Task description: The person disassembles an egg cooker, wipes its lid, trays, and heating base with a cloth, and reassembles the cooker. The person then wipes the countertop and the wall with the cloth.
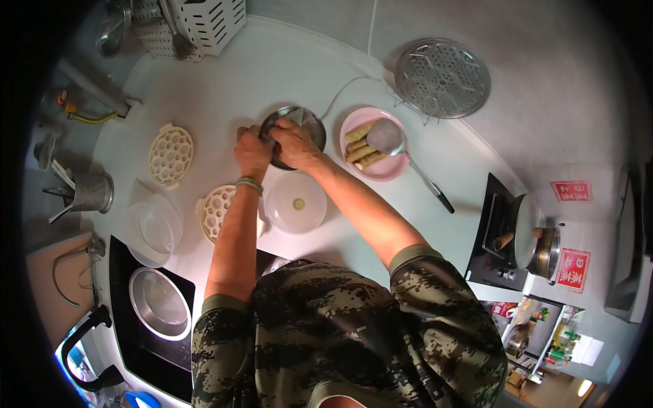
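Observation:
A round metal bowl (318, 130) sits on the counter in front of me, with something pale and filmy (299, 117) in it that I cannot make out. My left hand (252, 151) is closed at the bowl's left rim; whatever its fingers grip is hidden. Over the bowl, my right hand (294, 144) has its fingers bent and pressed together close to the left hand, and what they hold does not show. Just below the bowl lies a round translucent lid (295, 204). A cream perforated tray (218, 212) is partly covered by my left forearm.
On the right, a pink plate (348, 122) bears several browned rolls (360, 130) and a spatula (388, 138). A steamer rack (442, 78) leans at the wall. Left are another perforated tray (171, 155), a clear container (153, 224) and a sink holding a metal basin (160, 303).

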The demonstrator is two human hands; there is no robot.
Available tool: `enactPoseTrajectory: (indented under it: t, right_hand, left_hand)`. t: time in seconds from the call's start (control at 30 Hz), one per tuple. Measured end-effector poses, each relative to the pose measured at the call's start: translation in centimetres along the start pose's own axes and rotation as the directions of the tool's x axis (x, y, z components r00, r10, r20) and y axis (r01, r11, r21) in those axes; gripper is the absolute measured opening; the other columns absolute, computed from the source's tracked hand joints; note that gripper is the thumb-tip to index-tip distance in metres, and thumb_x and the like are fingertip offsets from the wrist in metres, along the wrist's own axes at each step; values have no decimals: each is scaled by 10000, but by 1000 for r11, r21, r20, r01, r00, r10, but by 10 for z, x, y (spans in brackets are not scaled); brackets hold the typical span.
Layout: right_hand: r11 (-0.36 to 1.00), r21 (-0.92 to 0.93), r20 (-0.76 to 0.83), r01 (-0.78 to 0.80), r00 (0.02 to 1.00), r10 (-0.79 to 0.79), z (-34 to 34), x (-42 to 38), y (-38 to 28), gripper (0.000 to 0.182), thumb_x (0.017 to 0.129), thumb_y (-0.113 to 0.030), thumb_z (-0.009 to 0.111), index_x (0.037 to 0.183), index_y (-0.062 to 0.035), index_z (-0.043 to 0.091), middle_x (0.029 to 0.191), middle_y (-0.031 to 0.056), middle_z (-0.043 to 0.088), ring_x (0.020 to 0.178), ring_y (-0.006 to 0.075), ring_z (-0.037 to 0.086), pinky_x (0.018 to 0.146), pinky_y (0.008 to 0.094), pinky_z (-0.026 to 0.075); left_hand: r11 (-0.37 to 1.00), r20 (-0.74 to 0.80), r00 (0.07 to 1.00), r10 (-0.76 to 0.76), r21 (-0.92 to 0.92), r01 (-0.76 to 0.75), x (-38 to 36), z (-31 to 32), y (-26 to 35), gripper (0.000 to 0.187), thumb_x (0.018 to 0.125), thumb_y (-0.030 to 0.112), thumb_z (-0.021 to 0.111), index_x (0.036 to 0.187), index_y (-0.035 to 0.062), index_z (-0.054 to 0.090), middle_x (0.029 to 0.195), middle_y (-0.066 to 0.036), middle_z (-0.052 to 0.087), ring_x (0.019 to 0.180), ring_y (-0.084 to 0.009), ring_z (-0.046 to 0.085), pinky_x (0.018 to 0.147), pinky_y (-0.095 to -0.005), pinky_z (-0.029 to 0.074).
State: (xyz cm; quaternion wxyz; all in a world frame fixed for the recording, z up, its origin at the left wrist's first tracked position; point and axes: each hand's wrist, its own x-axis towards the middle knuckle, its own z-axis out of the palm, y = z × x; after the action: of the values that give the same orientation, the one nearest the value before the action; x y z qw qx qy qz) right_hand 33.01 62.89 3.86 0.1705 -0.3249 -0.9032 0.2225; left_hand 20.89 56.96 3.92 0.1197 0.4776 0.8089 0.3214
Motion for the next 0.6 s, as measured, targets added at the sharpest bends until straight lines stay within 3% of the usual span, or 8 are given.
enactPoseTrajectory:
  t: [0.07,0.17,0.23,0.3,0.33,0.43,0.47,0.6]
  right_hand:
    - [995,51,217,89,971,-98,-11,-6,3,219,660,-40,559,859,-84,642,950,129,590,887,284,575,775,365,468]
    - [967,189,373,-172,923,92,-52,-1,1,249,682,-1,530,898,-61,638,838,118,626,802,248,616,696,347,492]
    - [636,638,245,-435,897,367,-81,0,-8,275,709,38,512,956,-22,615,737,99,627,736,201,631,621,309,498]
    - [529,785,58,-322,889,455,-88,9,10,272,738,42,527,1002,9,587,789,93,614,745,171,627,618,284,499]
    - [564,764,3,-312,877,481,-89,8,13,270,742,33,531,1006,12,585,815,102,610,741,172,628,626,285,501]
    - [664,699,-141,-265,859,492,-100,10,-1,268,756,3,542,1021,12,581,888,127,595,733,179,628,646,288,509]
    - [692,685,-168,-228,874,455,-92,13,-3,267,761,-7,544,1025,7,583,909,135,587,733,182,628,651,288,510]
    - [784,596,-144,-173,937,317,-65,28,-23,217,776,-55,541,975,-14,616,928,168,569,806,232,614,720,318,504]
  left_hand:
    - [1000,6,1000,20,19,-20,2,-2,-10,204,703,90,576,901,72,622,930,-160,561,816,-380,577,726,-443,480]
    - [997,-1,997,72,25,-72,12,-3,-24,205,720,110,584,917,81,634,915,-154,571,811,-374,583,727,-435,483]
    - [996,-40,997,70,-55,-72,15,-4,-32,207,730,119,593,929,90,641,906,-151,576,808,-368,587,729,-428,483]
    - [977,-119,993,19,-208,-43,19,-11,-41,207,736,122,604,938,99,648,900,-151,580,805,-363,588,732,-421,483]
    - [972,-189,982,13,-226,-56,19,-11,-50,237,760,134,624,989,74,630,879,-141,582,737,-301,606,638,-384,514]
    - [759,-59,953,-299,-620,199,-9,-29,-35,285,783,180,645,1020,28,599,872,-125,568,663,-222,600,504,-315,519]
    - [762,-6,955,-297,-604,234,-19,-23,-37,352,791,193,653,1065,-8,560,903,-123,532,624,-177,581,438,-263,519]
    - [611,200,901,-384,-677,411,-42,5,-36,416,767,162,668,1111,-24,527,978,-153,492,671,-223,597,478,-298,561]
